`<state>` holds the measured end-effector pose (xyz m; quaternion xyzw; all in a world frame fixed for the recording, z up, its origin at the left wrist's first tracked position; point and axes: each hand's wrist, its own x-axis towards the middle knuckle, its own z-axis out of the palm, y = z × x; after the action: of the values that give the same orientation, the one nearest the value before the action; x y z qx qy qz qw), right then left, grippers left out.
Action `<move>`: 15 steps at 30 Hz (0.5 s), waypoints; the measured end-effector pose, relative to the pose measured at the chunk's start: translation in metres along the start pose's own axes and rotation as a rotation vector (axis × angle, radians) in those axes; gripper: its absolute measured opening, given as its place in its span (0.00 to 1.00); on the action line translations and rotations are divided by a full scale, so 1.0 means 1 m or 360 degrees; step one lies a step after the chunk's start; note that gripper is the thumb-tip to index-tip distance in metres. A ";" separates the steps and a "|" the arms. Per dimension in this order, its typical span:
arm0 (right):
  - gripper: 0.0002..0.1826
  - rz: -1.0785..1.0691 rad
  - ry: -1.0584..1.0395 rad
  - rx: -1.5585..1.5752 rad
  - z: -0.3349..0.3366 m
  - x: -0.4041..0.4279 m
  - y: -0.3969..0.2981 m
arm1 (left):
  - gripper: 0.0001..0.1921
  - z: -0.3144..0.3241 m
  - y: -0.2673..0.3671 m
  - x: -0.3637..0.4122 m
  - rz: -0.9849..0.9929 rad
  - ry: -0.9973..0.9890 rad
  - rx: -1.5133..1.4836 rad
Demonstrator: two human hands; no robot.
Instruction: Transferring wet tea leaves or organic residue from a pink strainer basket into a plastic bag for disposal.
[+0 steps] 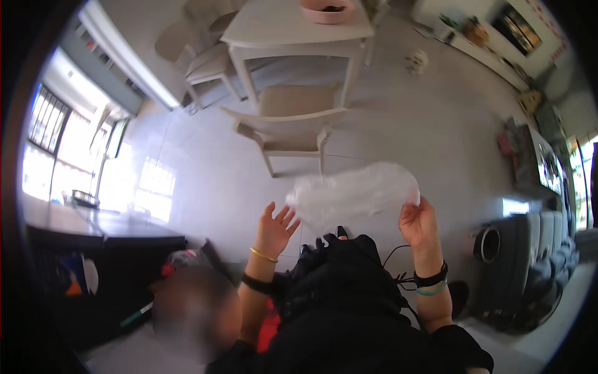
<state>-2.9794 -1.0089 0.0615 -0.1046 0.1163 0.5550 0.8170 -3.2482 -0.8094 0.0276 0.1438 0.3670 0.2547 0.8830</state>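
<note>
A thin white plastic bag or sheet [355, 194] hangs spread in the air in front of my body, its edges blurred. The fingers of my right hand [418, 219] pinch it at its right end. Close to its left end is my left hand [276, 229], fingers apart and holding nothing. I cannot tell whether those fingertips touch the plastic. Beyond the sheet, the floor [210, 140] is pale and shiny.
A cream chair [289, 124] stands ahead, before a white table [299, 35] bearing a pink basin [327, 11]. A dark cabinet [117, 248] is on my left, with another person [196, 313] close beside me. To the right is a grey sofa [528, 248].
</note>
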 end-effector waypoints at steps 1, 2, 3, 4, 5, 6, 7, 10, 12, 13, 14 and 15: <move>0.11 -0.0125 0.0161 -0.0013 0.016 -0.011 0.007 | 0.29 0.013 0.000 -0.007 0.0125 0.0331 0.0092; 0.11 -0.0248 0.0326 -0.0020 0.028 -0.023 0.015 | 0.38 -0.006 -0.010 0.000 0.0225 -0.0102 0.0403; 0.11 -0.0315 0.0334 0.0002 0.035 -0.034 0.024 | 0.38 0.000 -0.017 0.002 0.0176 -0.0143 0.0433; 0.11 -0.0262 0.0417 0.0059 0.040 -0.043 0.033 | 0.43 0.010 -0.032 0.003 0.0326 -0.0314 0.1089; 0.11 -0.0205 0.0498 0.0119 0.042 -0.050 0.042 | 0.49 0.019 -0.046 0.004 0.0494 -0.0503 0.1735; 0.12 -0.0218 0.0496 0.0126 0.042 -0.057 0.049 | 0.49 0.027 -0.061 0.011 0.0465 -0.0549 0.1749; 0.12 -0.0263 0.0508 0.0144 0.046 -0.063 0.053 | 0.51 0.035 -0.076 0.023 0.0844 -0.0549 0.2004; 0.13 -0.0203 0.0403 0.0312 0.054 -0.082 0.050 | 0.54 0.076 -0.111 0.047 0.1314 -0.0544 0.2284; 0.13 -0.0256 0.0428 0.0374 0.061 -0.092 0.041 | 0.38 0.106 -0.126 0.058 0.1741 -0.0502 0.2237; 0.13 -0.0269 0.0456 0.0416 0.063 -0.099 0.034 | 0.38 0.118 -0.125 0.060 0.1726 -0.0543 0.2247; 0.13 -0.0296 0.0457 0.0438 0.064 -0.106 0.022 | 0.27 0.129 -0.120 0.063 0.0997 -0.0523 0.1998; 0.13 -0.0518 0.0356 0.0395 0.065 -0.115 0.006 | 0.18 0.138 -0.118 0.065 0.0292 -0.0471 0.1705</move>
<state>-3.0216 -1.0890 0.1581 -0.0814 0.2551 0.3824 0.8843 -3.0689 -0.8802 0.0329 0.6375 0.3032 0.0857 0.7031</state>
